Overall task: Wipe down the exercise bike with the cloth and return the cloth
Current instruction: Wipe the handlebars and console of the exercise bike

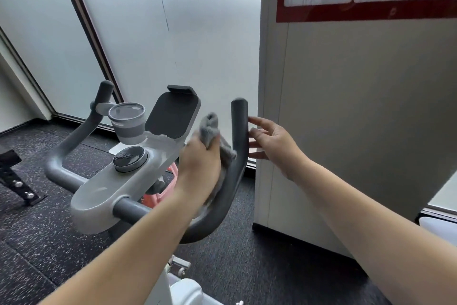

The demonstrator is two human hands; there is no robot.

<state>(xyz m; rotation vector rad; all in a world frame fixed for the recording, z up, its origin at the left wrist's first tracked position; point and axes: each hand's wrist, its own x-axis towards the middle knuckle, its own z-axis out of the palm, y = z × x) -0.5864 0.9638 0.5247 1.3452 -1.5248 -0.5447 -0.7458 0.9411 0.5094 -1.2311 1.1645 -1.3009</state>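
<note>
I see my left hand (pixel 199 163) clenched around the crumpled grey fabric cloth (pixel 212 131), pressing it against the inner side of the dark grey padded right handlebar (pixel 238 129) of the white and grey exercise bike (pixel 118 181). My right hand (pixel 273 144) is released, fingers spread, fingertips (pixel 252 120) touching the bar's outer side at three o'clock. A grey ribbed cup (pixel 128 123) sits at nine o'clock from the cloth, beside the tilted dark tablet holder (pixel 173 116).

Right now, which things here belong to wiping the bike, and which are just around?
In the job:
- crumpled grey cloth, gripped in left hand
- dark grey padded right handlebar
- right hand, open beside that bar

Just around:
- grey ribbed cup
- black weight bench
- red-framed wall poster
</note>
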